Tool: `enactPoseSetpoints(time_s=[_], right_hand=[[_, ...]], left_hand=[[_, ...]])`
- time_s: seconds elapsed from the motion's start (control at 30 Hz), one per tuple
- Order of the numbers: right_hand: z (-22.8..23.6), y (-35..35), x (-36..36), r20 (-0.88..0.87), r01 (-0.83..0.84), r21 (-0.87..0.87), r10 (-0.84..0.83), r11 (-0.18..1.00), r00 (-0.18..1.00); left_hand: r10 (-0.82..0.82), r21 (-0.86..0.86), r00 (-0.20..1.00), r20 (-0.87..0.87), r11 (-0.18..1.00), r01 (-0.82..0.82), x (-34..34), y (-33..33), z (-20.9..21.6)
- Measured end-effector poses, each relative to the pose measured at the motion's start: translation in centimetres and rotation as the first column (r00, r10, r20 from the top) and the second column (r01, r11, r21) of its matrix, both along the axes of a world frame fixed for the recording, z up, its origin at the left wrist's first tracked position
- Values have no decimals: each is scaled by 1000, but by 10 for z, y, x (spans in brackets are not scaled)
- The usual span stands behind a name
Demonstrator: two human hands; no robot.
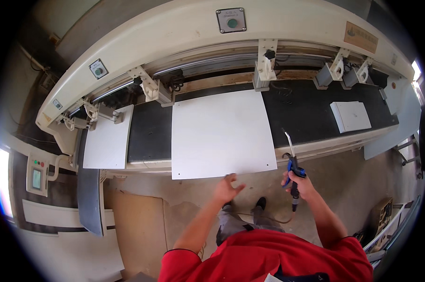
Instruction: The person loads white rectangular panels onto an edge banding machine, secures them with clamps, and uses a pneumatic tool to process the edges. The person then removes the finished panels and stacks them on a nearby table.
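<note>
A person in a red shirt [269, 256] stands at the front edge of a dark worktop [149, 136] beneath a long cream machine [175, 43], with the work apparently part-way through. A large white sheet [222, 134] lies flat across the middle of the worktop, its near side jutting past the front edge. Small dark spots mark its near corners; whether they are holes cannot be told. Laying the sheet out looks done, its far side close to the clamp units [262, 77] along the back edge.

The right hand [304, 185] grips a blue and black air gun [294, 168], metal nozzle up, beside the sheet's right side; whether air is flowing does not show. The left hand [227, 190], empty with fingers loosely spread, hovers at the sheet's near edge, contact uncertain. Toward the worktop's left end lies a narrower white sheet [108, 141]; near the right end sits a small stack of white panels [351, 116]. Whether either is finished or waiting cannot be told.
</note>
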State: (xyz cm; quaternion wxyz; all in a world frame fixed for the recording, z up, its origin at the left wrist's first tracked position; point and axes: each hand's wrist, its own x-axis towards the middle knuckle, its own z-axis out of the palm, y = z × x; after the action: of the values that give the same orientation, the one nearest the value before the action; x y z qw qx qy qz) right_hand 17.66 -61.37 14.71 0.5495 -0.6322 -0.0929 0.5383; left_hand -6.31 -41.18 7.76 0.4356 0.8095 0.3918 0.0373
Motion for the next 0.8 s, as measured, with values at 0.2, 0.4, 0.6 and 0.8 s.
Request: enactPoseSetpoints(time_s=[0.2,0.4,0.6,0.8], right_hand=[[23,101,-73,293,-413,109,368,904,883],[109,182,49,646,-404,159,215,901,732],[215,260,117,814,82,357,-353,930,462],[227,339,104,945,22,305,-305,952,118]], left_hand=[[247,-696,884,397,709,115,38,-64,-10],[207,-39,974,90,978,-204,-8,30,36],[319,-172,930,181,942,-289,-73,32,-22],[468,-224,861,197,877,-425,-65,13,-68]])
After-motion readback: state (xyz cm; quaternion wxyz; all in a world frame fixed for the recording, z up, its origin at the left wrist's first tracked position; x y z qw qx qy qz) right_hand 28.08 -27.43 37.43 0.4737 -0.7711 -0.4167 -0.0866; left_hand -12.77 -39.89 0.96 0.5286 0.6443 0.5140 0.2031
